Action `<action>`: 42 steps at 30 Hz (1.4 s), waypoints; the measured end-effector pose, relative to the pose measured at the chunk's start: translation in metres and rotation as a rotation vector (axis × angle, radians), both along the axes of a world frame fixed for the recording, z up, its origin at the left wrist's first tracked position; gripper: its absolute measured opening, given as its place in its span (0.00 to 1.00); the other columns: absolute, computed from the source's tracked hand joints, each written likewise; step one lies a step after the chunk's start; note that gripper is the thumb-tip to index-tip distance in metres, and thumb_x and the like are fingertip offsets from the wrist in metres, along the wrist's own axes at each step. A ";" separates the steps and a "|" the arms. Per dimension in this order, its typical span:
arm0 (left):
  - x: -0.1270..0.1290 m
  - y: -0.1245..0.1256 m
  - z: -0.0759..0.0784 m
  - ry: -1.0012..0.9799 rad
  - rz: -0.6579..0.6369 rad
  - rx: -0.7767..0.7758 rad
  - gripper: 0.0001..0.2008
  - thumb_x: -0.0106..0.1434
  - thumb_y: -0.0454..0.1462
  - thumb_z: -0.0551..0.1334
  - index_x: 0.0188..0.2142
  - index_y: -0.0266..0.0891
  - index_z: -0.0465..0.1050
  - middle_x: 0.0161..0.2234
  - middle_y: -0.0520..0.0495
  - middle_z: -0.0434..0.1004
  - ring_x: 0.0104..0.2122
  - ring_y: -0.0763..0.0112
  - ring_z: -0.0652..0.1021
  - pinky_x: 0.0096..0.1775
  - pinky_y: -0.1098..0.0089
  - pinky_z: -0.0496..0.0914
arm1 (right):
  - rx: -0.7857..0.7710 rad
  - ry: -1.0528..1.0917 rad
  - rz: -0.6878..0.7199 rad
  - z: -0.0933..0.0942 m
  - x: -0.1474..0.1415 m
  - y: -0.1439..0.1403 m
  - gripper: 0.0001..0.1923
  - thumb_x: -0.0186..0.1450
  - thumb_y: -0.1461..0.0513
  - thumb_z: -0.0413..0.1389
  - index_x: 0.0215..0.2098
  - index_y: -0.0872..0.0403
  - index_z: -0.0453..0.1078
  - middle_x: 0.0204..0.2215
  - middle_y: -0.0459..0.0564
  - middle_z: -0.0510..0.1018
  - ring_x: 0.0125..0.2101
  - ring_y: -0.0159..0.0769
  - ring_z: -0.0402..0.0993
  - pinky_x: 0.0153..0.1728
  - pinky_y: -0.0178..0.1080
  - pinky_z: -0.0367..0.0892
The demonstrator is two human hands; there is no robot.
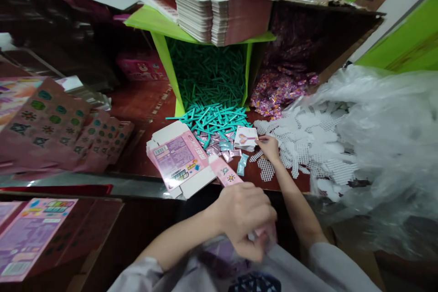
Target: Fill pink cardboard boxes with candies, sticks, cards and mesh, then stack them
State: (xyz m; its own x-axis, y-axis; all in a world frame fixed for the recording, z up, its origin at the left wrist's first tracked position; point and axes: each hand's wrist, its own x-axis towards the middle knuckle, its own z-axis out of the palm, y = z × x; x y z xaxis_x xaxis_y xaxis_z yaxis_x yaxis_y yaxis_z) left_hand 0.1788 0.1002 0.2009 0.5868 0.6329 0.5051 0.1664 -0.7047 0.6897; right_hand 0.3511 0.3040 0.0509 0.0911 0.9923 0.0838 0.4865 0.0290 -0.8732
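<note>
My left hand (pixel 247 216) is close to my body, fingers curled around a small pink packet (pixel 265 233) whose edge shows below the knuckles. My right hand (pixel 270 148) reaches out over the dark red table (pixel 143 146), fingertips pinched at the edge of a small stack of white cards (pixel 246 138) with a pink drawing. Next to that hand lie white mesh pieces (pixel 301 141). A flattened pink carton (pixel 179 157) lies left of the cards, and a small teal packet (pixel 242 164) rests between them.
A green box (pixel 167 61) on its side spills teal sticks (pixel 212 116). Stacked flat cartons (pixel 219 11) sit on top of it. Pink floral packets (pixel 277 89) pile up right of it. A crumpled clear plastic bag (pixel 386 146) fills the right. Pink sticker sheets (pixel 51 123) lie at left.
</note>
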 end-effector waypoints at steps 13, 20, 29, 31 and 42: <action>0.103 -0.031 -0.203 0.608 -0.595 0.052 0.23 0.40 0.35 0.63 0.07 0.40 0.44 0.09 0.46 0.62 0.15 0.62 0.69 0.20 0.66 0.58 | -0.098 0.342 -0.086 -0.016 -0.001 0.006 0.13 0.48 0.60 0.58 0.30 0.60 0.73 0.26 0.54 0.79 0.27 0.37 0.75 0.28 0.35 0.68; 0.095 -0.032 -0.190 0.254 -0.605 0.135 0.15 0.52 0.36 0.60 0.13 0.41 0.58 0.17 0.46 0.70 0.24 0.67 0.73 0.30 0.67 0.65 | -0.109 0.406 -0.094 -0.017 0.002 0.005 0.13 0.48 0.60 0.57 0.30 0.59 0.71 0.26 0.53 0.79 0.25 0.35 0.73 0.27 0.35 0.66; -0.018 0.046 -0.129 0.204 0.668 -0.047 0.12 0.62 0.36 0.53 0.42 0.38 0.71 0.40 0.40 0.75 0.41 0.62 0.73 0.43 0.62 0.68 | 0.118 0.378 -0.212 0.010 0.003 -0.008 0.11 0.54 0.58 0.53 0.33 0.57 0.65 0.28 0.51 0.75 0.28 0.35 0.71 0.32 0.37 0.67; -0.033 0.070 -0.131 0.393 0.804 -0.113 0.15 0.60 0.35 0.57 0.48 0.38 0.68 0.47 0.40 0.71 0.46 0.59 0.71 0.44 0.62 0.68 | 0.233 0.355 -0.124 0.025 0.013 -0.027 0.10 0.56 0.58 0.54 0.32 0.55 0.65 0.28 0.49 0.74 0.30 0.35 0.71 0.34 0.37 0.67; -0.044 0.098 -0.160 0.761 0.817 -0.121 0.11 0.64 0.32 0.51 0.40 0.35 0.71 0.38 0.40 0.74 0.42 0.60 0.72 0.42 0.65 0.66 | 0.189 -0.182 0.460 0.025 0.049 -0.127 0.08 0.64 0.64 0.51 0.34 0.53 0.72 0.34 0.49 0.78 0.36 0.37 0.73 0.39 0.40 0.68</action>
State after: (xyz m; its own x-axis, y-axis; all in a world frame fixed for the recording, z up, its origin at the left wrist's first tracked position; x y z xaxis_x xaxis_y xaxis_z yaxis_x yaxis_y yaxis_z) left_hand 0.1353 0.1984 0.0407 0.1029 0.9896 0.1006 0.9551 -0.1265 0.2679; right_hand 0.3998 0.1771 0.0757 -0.3832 0.8922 0.2392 0.5292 0.4243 -0.7348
